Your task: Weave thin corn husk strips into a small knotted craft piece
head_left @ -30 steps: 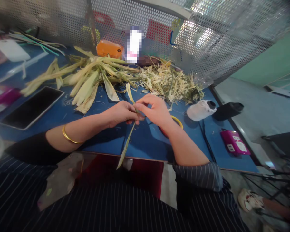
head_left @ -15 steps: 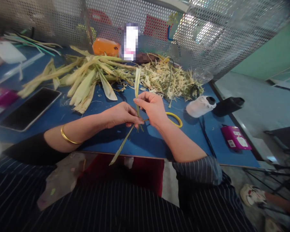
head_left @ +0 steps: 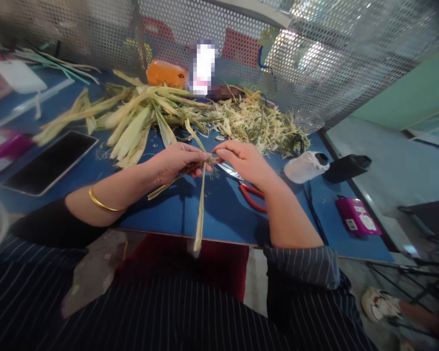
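Observation:
My left hand [head_left: 183, 160] is closed in a pinch on several pale green corn husk strips [head_left: 200, 209] that cross near its fingertips. One strip hangs down past the table's front edge, another points left under the palm, and a third sticks up behind the fingers. Thumb and fingers of my right hand [head_left: 239, 157] close on the right end of the same crossing, where small frayed ends show. Scissors [head_left: 251, 196] with red handles lie under my right wrist, partly covered by it. A yellow ring near them is almost wholly hidden.
Whole corn husks [head_left: 131, 129] are heaped at the back left, beside shredded husk [head_left: 256, 122]. A phone [head_left: 51, 163] lies left. On the right stand a white-wrapped spool [head_left: 303, 166], a black spool [head_left: 347, 168] and a purple box [head_left: 358, 214]. A perforated metal screen [head_left: 234, 29] borders the back.
The long strip that stood upright in my right hand now hangs down toward me. Both hands rose slightly, and the scissors came into sight beside my right wrist.

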Action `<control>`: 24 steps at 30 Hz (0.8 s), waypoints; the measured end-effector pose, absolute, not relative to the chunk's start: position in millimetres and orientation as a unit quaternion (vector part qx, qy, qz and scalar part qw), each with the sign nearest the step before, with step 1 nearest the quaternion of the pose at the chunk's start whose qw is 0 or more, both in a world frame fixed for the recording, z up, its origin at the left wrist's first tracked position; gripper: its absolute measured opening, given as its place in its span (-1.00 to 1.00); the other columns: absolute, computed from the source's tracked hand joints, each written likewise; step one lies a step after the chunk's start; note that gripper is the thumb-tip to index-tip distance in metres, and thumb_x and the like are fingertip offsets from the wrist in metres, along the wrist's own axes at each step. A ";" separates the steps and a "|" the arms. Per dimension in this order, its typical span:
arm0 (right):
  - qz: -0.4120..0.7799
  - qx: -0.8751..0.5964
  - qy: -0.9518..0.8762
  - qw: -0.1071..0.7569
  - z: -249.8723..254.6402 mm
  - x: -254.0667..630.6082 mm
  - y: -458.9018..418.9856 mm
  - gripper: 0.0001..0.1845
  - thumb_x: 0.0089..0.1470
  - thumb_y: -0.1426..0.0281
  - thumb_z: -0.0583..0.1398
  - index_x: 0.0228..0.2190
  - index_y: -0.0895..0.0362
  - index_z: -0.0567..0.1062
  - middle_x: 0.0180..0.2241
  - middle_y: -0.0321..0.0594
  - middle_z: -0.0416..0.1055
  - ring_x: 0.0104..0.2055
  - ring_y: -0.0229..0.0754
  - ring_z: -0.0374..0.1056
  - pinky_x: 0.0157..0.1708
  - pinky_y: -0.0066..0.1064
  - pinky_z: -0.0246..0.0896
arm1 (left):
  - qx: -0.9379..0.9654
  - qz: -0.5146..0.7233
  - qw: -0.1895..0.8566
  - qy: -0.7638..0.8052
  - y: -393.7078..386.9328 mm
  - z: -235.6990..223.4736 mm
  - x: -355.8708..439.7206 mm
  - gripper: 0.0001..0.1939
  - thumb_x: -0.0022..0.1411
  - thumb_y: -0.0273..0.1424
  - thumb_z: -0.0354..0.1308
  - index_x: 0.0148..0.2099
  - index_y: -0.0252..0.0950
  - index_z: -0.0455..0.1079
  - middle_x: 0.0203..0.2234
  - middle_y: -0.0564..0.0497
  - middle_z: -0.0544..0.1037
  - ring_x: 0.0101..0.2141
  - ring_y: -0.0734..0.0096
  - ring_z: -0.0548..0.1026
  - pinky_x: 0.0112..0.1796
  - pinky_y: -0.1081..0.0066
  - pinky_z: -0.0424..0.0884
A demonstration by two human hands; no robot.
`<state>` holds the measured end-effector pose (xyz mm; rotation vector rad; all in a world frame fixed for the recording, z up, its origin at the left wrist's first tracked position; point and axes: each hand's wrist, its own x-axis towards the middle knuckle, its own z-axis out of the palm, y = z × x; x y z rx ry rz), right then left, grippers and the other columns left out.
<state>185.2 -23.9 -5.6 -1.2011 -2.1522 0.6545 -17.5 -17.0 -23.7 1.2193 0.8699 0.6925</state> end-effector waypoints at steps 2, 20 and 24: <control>0.245 -0.444 -0.812 0.289 -3.6 189.0 -24.2 -0.80 0.12 0.30 0.15 -0.36 0.14 0.54 -0.46 -0.28 0.46 -0.40 -0.24 0.31 -0.33 -0.40 0.13 | 0.537 0.316 0.680 0.387 -14.6 -24.7 -18.7 -0.72 0.12 -0.25 0.26 -0.46 -0.40 0.54 -0.52 -0.10 0.56 -0.60 0.56 0.39 -0.53 0.53 0.30; -0.105 -0.397 -0.867 0.283 -14.9 161.2 -47.3 -0.77 0.23 0.27 0.08 -0.26 0.09 0.50 -0.31 -0.19 0.47 -0.23 -0.14 0.32 -0.13 -0.24 0.04 | 0.446 0.442 0.673 0.391 -16.0 -30.1 -9.8 -0.83 0.02 -0.35 0.35 -0.43 -0.37 0.53 -0.55 0.01 0.53 -0.54 0.55 0.44 -0.49 0.52 0.35; -0.208 -0.343 -0.897 0.184 -23.2 151.4 -49.7 -0.67 0.29 0.40 -0.05 -0.05 0.10 0.43 -0.25 -0.14 0.46 -0.23 -0.13 0.27 -0.15 -0.22 -0.02 | 0.393 0.456 0.707 0.372 -16.8 -26.2 -9.1 -0.93 0.00 -0.49 0.33 -0.41 -0.39 0.52 -0.53 0.01 0.53 -0.51 0.56 0.44 -0.42 0.53 0.38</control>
